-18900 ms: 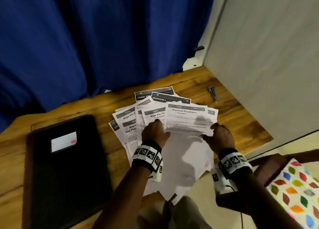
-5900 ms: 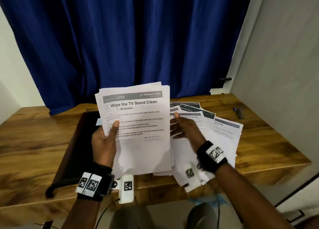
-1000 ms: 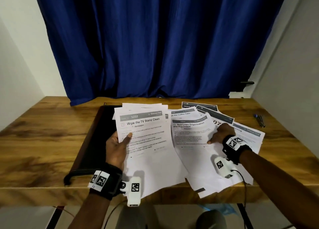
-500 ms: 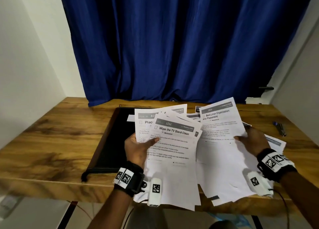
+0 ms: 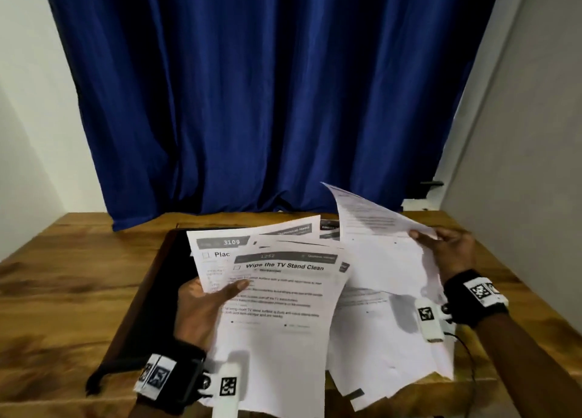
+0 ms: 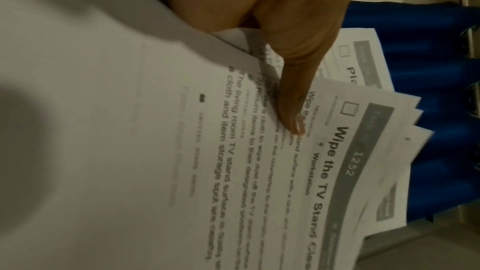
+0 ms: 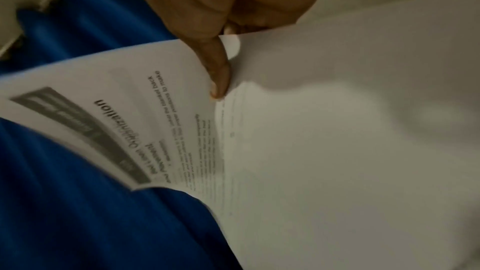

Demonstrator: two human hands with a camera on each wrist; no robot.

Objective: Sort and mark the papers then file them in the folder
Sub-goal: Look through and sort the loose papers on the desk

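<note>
My left hand grips a fanned stack of printed sheets above the black folder; the top sheet reads "Wipe the TV Stand Clean", and a sheet numbered 3109 sticks out behind it. In the left wrist view my thumb presses on that top sheet. My right hand pinches one sheet by its right edge, lifted and curling, over the loose papers on the table. In the right wrist view my thumb lies on this "Bed Linen Organization" sheet.
A wooden table carries everything, its front edge near my wrists. A blue curtain hangs behind it, with a white wall at left and a grey panel at right. More header sheets peek out at the back.
My right hand has lifted the "Bed Linen" sheet off the table pile and raised it higher, its top curling back. The left hand's stack has fanned out and moved a little right.
</note>
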